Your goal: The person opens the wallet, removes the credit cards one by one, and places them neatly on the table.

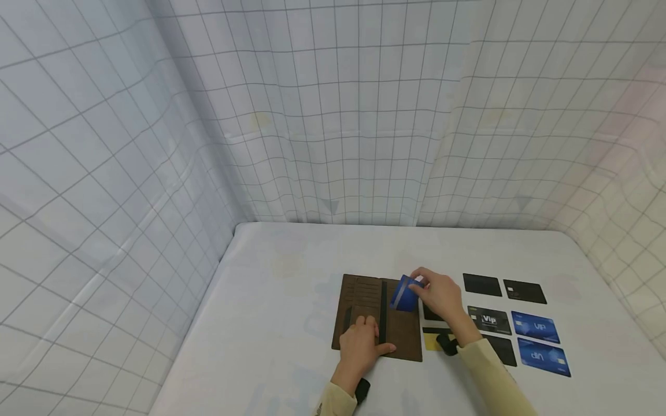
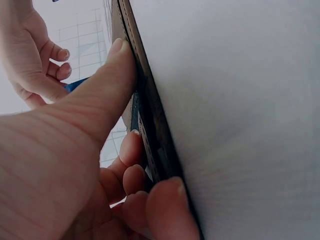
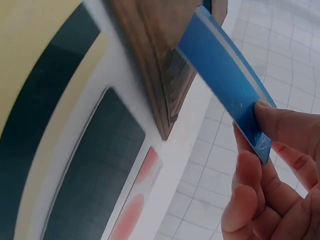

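Observation:
A brown wallet (image 1: 406, 342) lies spread open on the white table, with card slots on its left half and a dark strip down the middle. My left hand (image 1: 360, 345) rests on its lower part, thumb out to the right and fingers bent over an inner flap (image 1: 359, 312). My right hand (image 1: 441, 293) pinches a blue card (image 1: 404, 293) with a pale stripe between thumb and fingers. The card (image 3: 225, 70) is tilted over the wallet's right half. In the left wrist view, my left thumb (image 2: 117, 65) presses along the wallet's edge.
Right of the wallet lie several cards: black ones (image 1: 482, 285) at the back, a grey Vip card (image 1: 489, 320), blue cards (image 1: 536, 327) and a yellow card (image 1: 431, 342) partly under my right wrist. A grid-patterned curtain (image 1: 333, 144) surrounds the table (image 1: 260, 312).

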{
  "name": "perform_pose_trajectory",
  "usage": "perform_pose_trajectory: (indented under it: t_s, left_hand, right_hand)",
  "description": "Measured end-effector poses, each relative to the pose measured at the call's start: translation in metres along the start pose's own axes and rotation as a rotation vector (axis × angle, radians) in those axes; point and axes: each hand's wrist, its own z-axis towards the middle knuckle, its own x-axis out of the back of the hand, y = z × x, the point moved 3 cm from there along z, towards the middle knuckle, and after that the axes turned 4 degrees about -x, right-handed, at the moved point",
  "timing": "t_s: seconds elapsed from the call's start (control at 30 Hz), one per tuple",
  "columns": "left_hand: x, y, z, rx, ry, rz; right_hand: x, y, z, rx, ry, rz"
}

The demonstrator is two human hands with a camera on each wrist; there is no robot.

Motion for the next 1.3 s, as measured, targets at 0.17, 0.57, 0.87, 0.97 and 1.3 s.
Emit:
perform_pose_trajectory:
  t_s: [0.17,0.57,0.87,0.97,1.3]
  left_hand:
    - [-0.001,0.000,0.000,0.002,-0.013,0.010]
    - [0.000,0.000,0.001,0.013,-0.023,0.014]
    - [-0.001,-0.001,0.002,0.007,0.008,0.023]
    - [-0.001,-0.001,0.002,0.006,0.008,0.024]
    - [0.001,-0.001,0.001,0.001,0.007,0.010]
  right_hand:
    - [0.005,0.005,-0.004,0.007,-0.038,-0.026]
    - [0.011,0.014,-0.014,0.019,-0.022,-0.029]
    - [0.012,0.027,-0.022,-0.054,-0.087,0.170]
    - [0.012,0.030,-0.025,-0.096,-0.124,0.253]
    - [0.010,0.032,-0.034,-0.129,-0.127,0.317]
